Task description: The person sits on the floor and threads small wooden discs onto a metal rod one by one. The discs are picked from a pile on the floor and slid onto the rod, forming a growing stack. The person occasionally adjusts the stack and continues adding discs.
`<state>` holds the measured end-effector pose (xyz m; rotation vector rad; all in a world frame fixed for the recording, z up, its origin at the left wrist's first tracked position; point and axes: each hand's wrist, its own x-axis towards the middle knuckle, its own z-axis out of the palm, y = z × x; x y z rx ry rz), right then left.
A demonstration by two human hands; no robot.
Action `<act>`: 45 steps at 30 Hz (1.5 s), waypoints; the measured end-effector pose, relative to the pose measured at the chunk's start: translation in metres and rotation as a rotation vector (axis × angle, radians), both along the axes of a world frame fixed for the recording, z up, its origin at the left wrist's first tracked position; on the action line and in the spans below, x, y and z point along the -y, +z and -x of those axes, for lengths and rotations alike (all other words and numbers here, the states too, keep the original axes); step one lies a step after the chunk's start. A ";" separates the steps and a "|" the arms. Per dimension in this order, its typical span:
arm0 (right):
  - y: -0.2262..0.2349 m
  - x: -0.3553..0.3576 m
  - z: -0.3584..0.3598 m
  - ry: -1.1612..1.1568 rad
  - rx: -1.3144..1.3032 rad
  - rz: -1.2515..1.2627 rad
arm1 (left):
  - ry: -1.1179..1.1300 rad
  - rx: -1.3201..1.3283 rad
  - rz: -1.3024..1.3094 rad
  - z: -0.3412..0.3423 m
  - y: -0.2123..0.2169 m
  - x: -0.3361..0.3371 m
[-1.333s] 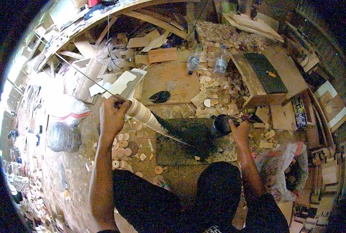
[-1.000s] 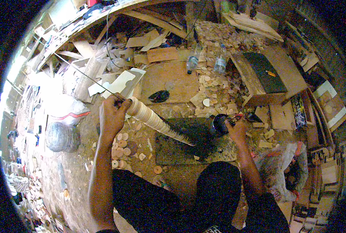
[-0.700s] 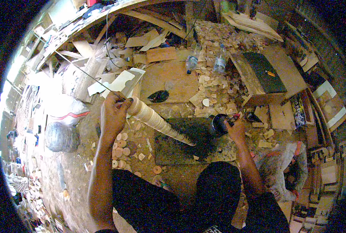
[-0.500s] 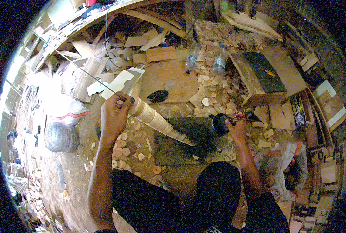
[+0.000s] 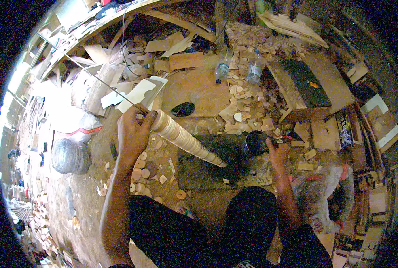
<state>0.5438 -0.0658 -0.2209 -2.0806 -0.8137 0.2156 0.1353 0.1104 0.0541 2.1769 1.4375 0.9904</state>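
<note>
My left hand (image 5: 136,130) is closed round a thin metal rod (image 5: 99,80), beside the wide end of a tapered stack of pale wooden discs (image 5: 181,137) threaded on it. The stack slants down to the right, its narrow tip over a dark board (image 5: 199,172) on the ground. To the right, my right hand (image 5: 277,149) is curled at what looks like an angle grinder (image 5: 255,143) with a round black disc; its body is partly hidden by my fingers. The disc sits apart from the stack's tip.
Loose wooden discs (image 5: 139,173) lie near my left forearm. Two plastic bottles (image 5: 254,71) rest among wood scraps ahead. A wooden box (image 5: 293,111) with a dark top pad stands far right, a plastic sack (image 5: 313,196) beside my right arm, and a wrapped round bundle (image 5: 70,157) at left.
The view has shifted slightly. My right hand has moved a little rightward with the grinder and its grip has turned slightly. My left hand still holds the rod; the disc stack stays nearly in place.
</note>
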 end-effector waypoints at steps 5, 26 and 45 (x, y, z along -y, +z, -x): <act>0.058 -0.007 0.045 0.168 -0.218 -0.156 | 0.052 0.007 0.077 0.001 -0.004 -0.002; 0.028 -0.040 0.155 0.563 0.210 -0.125 | 0.173 -0.129 -0.097 0.005 -0.034 -0.038; 0.014 -0.042 0.175 0.448 -0.437 -0.174 | 0.169 -0.023 -0.030 0.016 -0.045 -0.038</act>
